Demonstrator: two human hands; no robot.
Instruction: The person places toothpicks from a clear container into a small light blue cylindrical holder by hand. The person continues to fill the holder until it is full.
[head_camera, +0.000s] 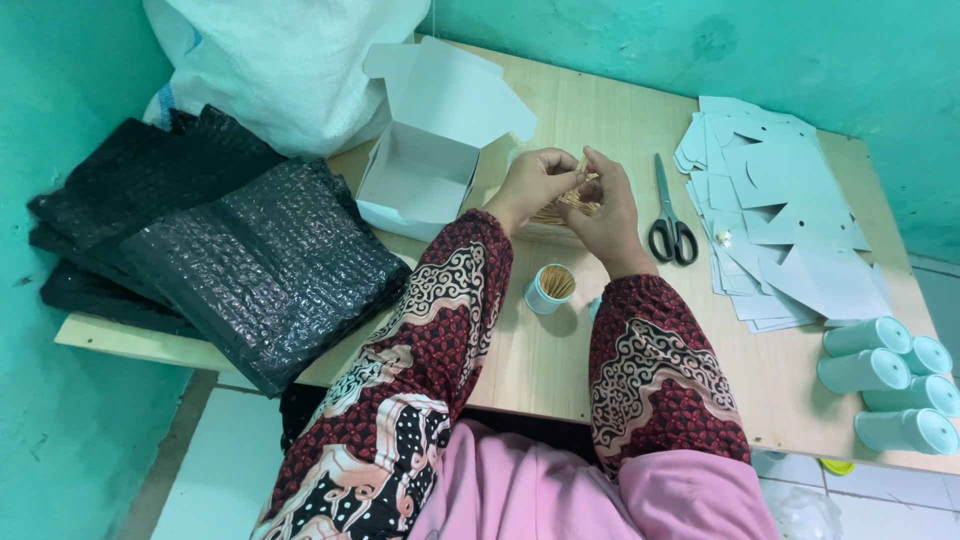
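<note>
Head view, places given from the open tub (551, 287) of toothpicks standing on the worktop (560, 370)

Just beyond the tub: left hand (532, 184) and right hand (604, 205) brought together, both pinching one bundle of toothpicks (573, 195) between fingertips, held low over a heap of loose sticks on the wood; neither hand released, neither fully clenched

Judged best for the gathering in hand: sticks kept parallel, tips levelled with a light tap, grip firm at the middle so none fan out, bundle kept no thicker than the mouth of the tub

Beyond and left of the tub: open white carton (425, 150), lid flaps up, inside bare as far as can be seen

Right of the tub, just past the right hand: black-handled scissors (670, 215), blades pointing away; close enough for a wrist to knock, though not touching

Farther right: spread of flat pale-blue card cut-outs (780, 210), overlapping, a small shiny bit lying on them

Right and nearer the body: four capped teal tubs (885, 385) on their sides at the worktop edge, apt to roll

Far left: stack of black bubble-wrap bags (230, 240), hanging over the edge; behind it a white woven sack (280, 60) against the teal wall

Path between bundle and tub open, nothing lying across it
</note>
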